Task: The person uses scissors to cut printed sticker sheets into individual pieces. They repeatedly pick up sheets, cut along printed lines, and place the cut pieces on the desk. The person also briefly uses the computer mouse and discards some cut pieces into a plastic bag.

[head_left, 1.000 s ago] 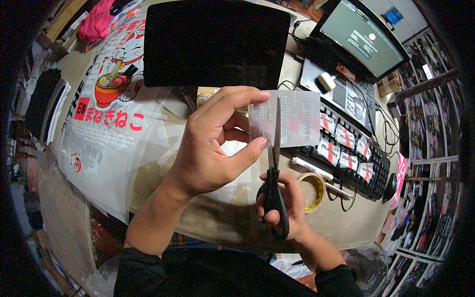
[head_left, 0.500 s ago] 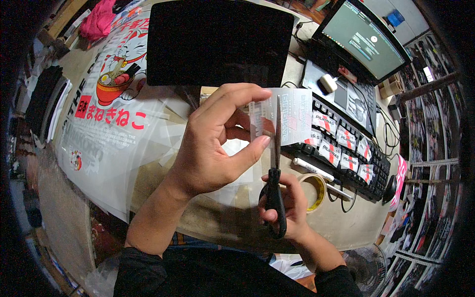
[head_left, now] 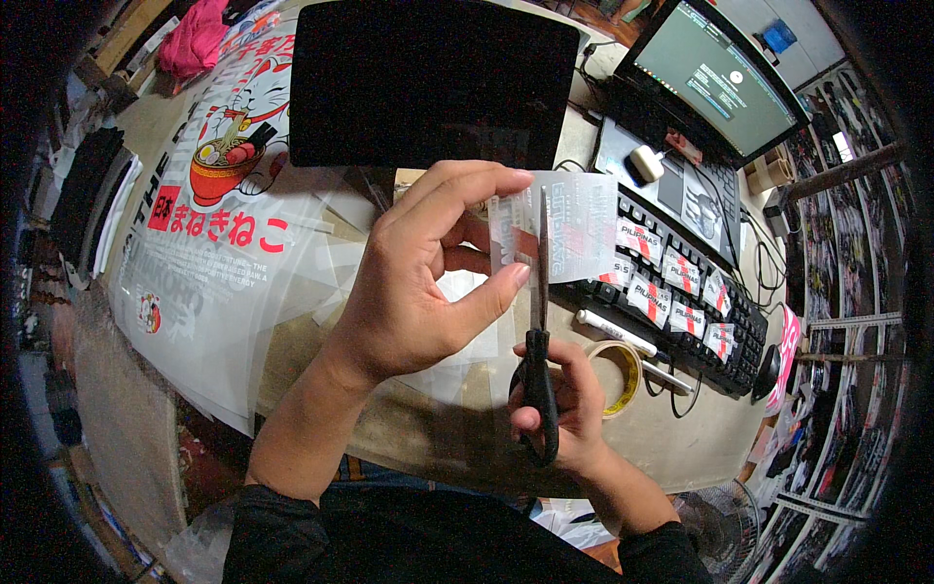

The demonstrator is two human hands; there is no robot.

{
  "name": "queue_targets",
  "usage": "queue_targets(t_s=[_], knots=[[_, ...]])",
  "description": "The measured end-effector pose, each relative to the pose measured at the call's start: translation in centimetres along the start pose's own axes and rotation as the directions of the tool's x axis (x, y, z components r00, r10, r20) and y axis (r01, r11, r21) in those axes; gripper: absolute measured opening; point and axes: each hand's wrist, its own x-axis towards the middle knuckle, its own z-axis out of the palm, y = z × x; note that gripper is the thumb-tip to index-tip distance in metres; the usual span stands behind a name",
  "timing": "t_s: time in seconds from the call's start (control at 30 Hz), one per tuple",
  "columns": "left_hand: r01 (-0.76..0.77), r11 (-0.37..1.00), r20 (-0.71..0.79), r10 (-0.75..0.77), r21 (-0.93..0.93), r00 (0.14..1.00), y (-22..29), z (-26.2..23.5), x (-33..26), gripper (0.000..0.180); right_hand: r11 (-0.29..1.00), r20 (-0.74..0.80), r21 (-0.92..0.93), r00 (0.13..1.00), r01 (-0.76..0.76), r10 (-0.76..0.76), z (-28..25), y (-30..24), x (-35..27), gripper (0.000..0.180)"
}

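Note:
Between the thumb and fingers of my left hand is a translucent printed film sheet, with pale lettering and a reddish patch. My right hand grips black-handled scissors, fingers through the loops. The blades point away from me and lie along the film, just right of my left fingertips. Their handles look close together. Several small cut film pieces with red and black print lie on a black keyboard to the right.
A roll of tape and a white marker sit beside my right hand. Behind stand a laptop, a monitor and a dark flat panel. Large printed film sheets cover the table's left.
The scissors have shifted slightly left and up along the film. The film tilts a little differently, and my left hand has barely moved.

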Motion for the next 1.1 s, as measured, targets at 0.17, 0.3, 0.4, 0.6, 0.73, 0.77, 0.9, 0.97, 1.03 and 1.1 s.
queue_targets(t_s=[0.17, 0.3, 0.4, 0.6, 0.73, 0.77, 0.9, 0.97, 1.03, 1.1], knots=[[0.003, 1.0, -0.007, -0.003, -0.003, 1.0, -0.1, 0.0, 0.0, 0.052, 0.999, -0.01, -0.03, 1.0, -0.012, 0.011, 0.2, -0.2, 0.1, 0.063], [0.013, 1.0, -0.004, -0.013, -0.008, 1.0, -0.1, 0.0, 0.0, 0.053, 0.998, -0.029, -0.053, 0.999, 0.023, -0.024, 0.4, 0.1, 0.1, 0.065], [0.031, 0.999, -0.001, -0.031, -0.023, 1.0, 0.0, 0.0, 0.0, 0.053, 0.999, -0.049, -0.047, 0.998, 0.025, -0.028, 0.5, 0.0, 0.1, 0.067], [0.003, 1.0, 0.028, -0.003, -0.01, 1.0, -0.2, 0.4, -0.1, 0.053, 0.999, -0.059, 0.03, 0.998, -0.024, 0.026, 0.0, -0.1, 0.4, 0.067], [0.03, 0.995, -0.014, -0.032, -0.098, 0.999, -0.4, 0.9, -0.3, 0.06, 0.999, -0.075, 0.034, 0.997, -0.006, 0.009, 0.3, -0.1, 0.6, 0.071], [0.082, 0.985, -0.015, -0.085, -0.149, 0.996, -0.3, 1.0, -0.4, 0.063, 0.999, -0.073, 0.033, 0.997, -0.01, 0.013, 0.3, -0.2, 0.5, 0.071], [0.02, 0.882, -0.118, -0.085, -0.47, 0.989, -1.7, 1.5, 0.6, 0.066, 1.0, -0.041, -0.016, 0.999, -0.025, 0.024, 0.1, 0.3, 0.2, 0.065], [0.204, 0.551, -0.003, -0.351, -0.809, 0.936, -1.0, 2.1, 0.7, 0.072, 1.0, -0.017, -0.018, 1.0, -0.003, 0.003, 0.6, 0.0, 0.3, 0.058], [0.331, 0.371, 0.157, -0.427, -0.868, 0.891, -1.8, 2.2, 0.4, 0.075, 0.999, -0.018, 0.016, 0.999, -0.04, 0.041, 1.0, -0.3, 0.5, 0.056], [0.346, 0.194, 0.237, -0.431, -0.918, 0.87, -2.2, 2.9, 0.0, 0.074, 0.995, -0.02, 0.034, 0.995, -0.092, 0.093, 1.3, -0.3, 0.7, 0.054]])
